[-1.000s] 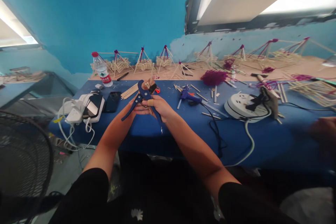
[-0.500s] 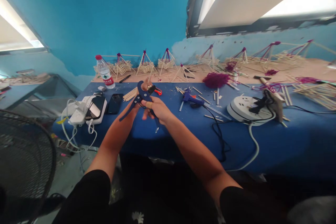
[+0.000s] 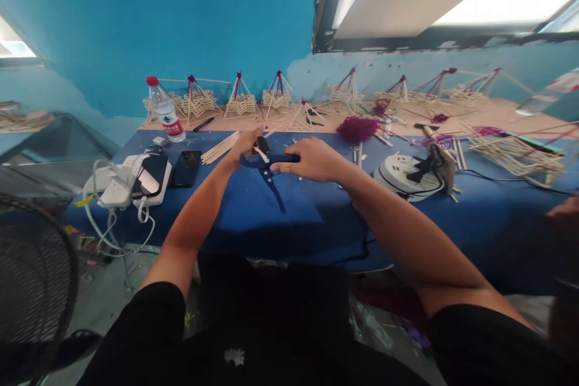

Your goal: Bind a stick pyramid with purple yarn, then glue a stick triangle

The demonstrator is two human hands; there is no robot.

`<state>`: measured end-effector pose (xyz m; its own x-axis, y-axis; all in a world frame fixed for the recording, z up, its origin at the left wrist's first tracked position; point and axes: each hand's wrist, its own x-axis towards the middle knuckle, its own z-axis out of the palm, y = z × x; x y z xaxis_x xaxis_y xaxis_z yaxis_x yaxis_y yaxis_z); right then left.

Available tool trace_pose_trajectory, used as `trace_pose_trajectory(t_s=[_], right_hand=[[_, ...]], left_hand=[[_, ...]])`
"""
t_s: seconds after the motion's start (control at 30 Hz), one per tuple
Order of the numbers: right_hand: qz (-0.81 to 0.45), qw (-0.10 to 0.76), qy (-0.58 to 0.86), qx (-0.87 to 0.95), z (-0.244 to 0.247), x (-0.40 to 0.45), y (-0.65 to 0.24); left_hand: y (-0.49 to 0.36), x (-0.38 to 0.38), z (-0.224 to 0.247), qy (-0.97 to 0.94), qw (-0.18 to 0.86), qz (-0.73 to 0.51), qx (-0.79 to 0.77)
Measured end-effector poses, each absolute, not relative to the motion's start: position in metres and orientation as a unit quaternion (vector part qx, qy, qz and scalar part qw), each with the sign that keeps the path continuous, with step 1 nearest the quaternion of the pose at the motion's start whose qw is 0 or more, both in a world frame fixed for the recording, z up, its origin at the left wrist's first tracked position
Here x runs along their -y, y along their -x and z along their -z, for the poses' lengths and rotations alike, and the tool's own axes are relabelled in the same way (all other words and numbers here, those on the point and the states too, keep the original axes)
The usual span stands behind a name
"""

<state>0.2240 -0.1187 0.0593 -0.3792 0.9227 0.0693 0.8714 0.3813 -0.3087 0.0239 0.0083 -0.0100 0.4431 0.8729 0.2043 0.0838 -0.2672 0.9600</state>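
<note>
My right hand, palm down, grips one handle of a blue hand cutter. The cutter's other handle slants down toward the table's front, so the handles are spread apart. At the curved jaw, my left hand has its fingers closed on what looks like a thin wooden stick, partly hidden by the fingers and the tool. Beside my left wrist a bundle of wooden sticks lies on the blue tabletop.
Stick pyramids with purple tops line the wall. Purple yarn, a round power strip, a phone, chargers and a water bottle surround me. At right are another person's hand and a tilted bottle.
The cutter has swung round, its gripped handle now pointing right. My right hand has turned palm down and moved up and right, its arm now hiding the glue gun. Another bottle and hand appear at right.
</note>
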Motion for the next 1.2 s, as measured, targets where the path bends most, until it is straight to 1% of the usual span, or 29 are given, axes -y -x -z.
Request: trace_pose_trajectory(t_s=[0.07,0.13,0.2,0.27,0.37,0.67,0.77,1.0,1.2], right_hand=[[-0.014,0.035,0.547,0.836,-0.064,0.12,-0.226],[0.045,-0.031,0.545,0.837,-0.07,0.122,-0.225],[0.082,-0.074,0.546,0.83,-0.075,0.124,-0.224],[0.113,-0.095,0.555,0.818,-0.08,0.127,-0.223],[0.138,-0.099,0.57,0.804,-0.085,0.131,-0.223],[0.153,-0.054,0.601,0.783,-0.079,0.14,-0.226],[0.156,-0.059,0.596,0.786,-0.081,0.14,-0.226],[0.15,-0.107,0.576,0.796,-0.088,0.142,-0.227],[0.133,-0.076,0.588,0.794,-0.085,0.146,-0.225]], left_hand=[[-0.024,-0.005,0.013,-0.726,0.486,-0.366,-0.321],[-0.024,-0.001,0.014,-0.768,0.468,-0.333,-0.285],[-0.026,0.003,0.014,-0.789,0.454,-0.321,-0.262],[-0.028,0.005,0.014,-0.783,0.454,-0.334,-0.263],[-0.03,0.006,0.015,-0.771,0.454,-0.356,-0.269],[-0.034,0.001,0.02,-0.747,0.432,-0.413,-0.29],[-0.034,0.0,0.022,-0.752,0.424,-0.417,-0.284],[-0.032,0.009,0.021,-0.78,0.43,-0.39,-0.235],[-0.034,0.012,0.019,-0.766,0.435,-0.423,-0.213]])
